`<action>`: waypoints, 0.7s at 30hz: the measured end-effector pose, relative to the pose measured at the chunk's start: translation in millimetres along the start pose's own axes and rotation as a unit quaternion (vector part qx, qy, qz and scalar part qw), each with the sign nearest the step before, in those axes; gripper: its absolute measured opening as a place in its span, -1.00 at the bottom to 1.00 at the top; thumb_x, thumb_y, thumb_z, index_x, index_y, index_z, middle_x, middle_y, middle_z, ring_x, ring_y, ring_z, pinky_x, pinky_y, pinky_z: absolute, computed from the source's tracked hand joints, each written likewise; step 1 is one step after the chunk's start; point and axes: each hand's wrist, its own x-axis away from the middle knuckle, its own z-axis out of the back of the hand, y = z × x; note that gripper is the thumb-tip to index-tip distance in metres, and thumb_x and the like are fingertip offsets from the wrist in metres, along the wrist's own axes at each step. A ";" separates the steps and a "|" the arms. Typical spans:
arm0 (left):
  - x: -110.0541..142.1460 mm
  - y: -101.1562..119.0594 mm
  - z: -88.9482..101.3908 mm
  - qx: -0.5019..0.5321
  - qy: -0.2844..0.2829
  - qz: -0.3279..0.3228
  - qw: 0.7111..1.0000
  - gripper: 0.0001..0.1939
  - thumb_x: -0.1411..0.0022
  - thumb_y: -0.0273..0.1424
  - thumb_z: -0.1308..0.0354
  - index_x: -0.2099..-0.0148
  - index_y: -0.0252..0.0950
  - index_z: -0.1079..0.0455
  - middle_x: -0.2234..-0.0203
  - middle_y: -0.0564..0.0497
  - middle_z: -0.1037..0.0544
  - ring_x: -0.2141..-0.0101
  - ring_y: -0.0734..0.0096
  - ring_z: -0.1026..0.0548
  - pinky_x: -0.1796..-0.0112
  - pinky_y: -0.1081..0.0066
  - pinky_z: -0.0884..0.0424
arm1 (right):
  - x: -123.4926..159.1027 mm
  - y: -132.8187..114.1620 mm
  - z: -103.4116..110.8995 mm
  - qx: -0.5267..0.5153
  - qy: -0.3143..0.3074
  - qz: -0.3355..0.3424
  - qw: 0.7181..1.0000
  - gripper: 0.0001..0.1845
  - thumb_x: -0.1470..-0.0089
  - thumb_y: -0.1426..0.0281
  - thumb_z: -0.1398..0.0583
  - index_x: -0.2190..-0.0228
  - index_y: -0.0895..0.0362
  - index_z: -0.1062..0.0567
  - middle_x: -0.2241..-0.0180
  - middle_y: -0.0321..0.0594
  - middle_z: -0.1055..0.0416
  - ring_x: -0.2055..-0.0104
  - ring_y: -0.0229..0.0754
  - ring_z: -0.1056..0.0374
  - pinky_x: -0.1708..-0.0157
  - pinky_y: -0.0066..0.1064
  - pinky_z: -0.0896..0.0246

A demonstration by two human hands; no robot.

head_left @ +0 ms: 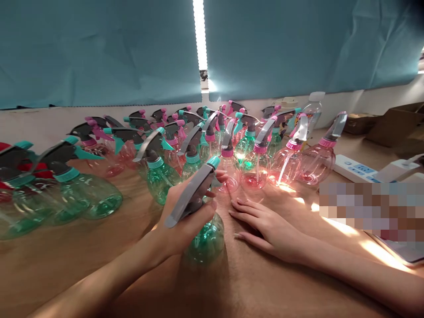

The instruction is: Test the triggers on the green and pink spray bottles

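Note:
My left hand (185,216) is wrapped round the neck of a green spray bottle (208,243) with a grey and teal trigger head. The bottle stands nearly upright on the brown table (265,287), and my fingers hide its collar. To the right of it, my right hand (261,223) lies on the table with fingers stretched out, holding nothing. Just beyond my fingertips is a clear pink spray bottle (228,172). Behind my left hand stands another green spray bottle (162,181).
Several more green and pink spray bottles crowd the back, with green ones (102,194) at the left. On the right are a white power strip (356,168), a cardboard box (394,126) and a blurred-out device. A clear bottle with a white cap (313,110) stands behind.

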 end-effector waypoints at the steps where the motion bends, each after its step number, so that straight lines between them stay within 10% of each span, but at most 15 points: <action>1: 0.0 0.6 -0.2 0.003 0.002 0.003 1.000 -0.64 -0.07 -0.52 -0.11 0.06 -0.19 -0.47 0.00 -0.04 -0.55 -0.02 0.14 -0.49 0.12 0.30 -0.47 | -0.1 -0.2 0.4 0.002 -0.003 0.000 1.000 -0.46 -0.28 0.18 -0.10 -0.17 0.23 -0.37 -0.21 0.04 -0.28 -0.28 0.08 -0.15 -0.23 0.01 -0.13; 21: 1.4 -1.7 7.2 -0.032 -0.016 -0.019 0.999 -0.91 -0.09 -0.48 -0.06 0.29 -0.24 -0.32 0.45 0.09 -0.43 0.46 0.42 -0.39 0.47 0.43 -0.26 | 0.4 0.1 0.3 0.003 0.003 0.005 1.000 -0.48 -0.29 0.19 -0.10 -0.17 0.21 -0.37 -0.22 0.04 -0.28 -0.29 0.09 -0.14 -0.24 0.00 -0.12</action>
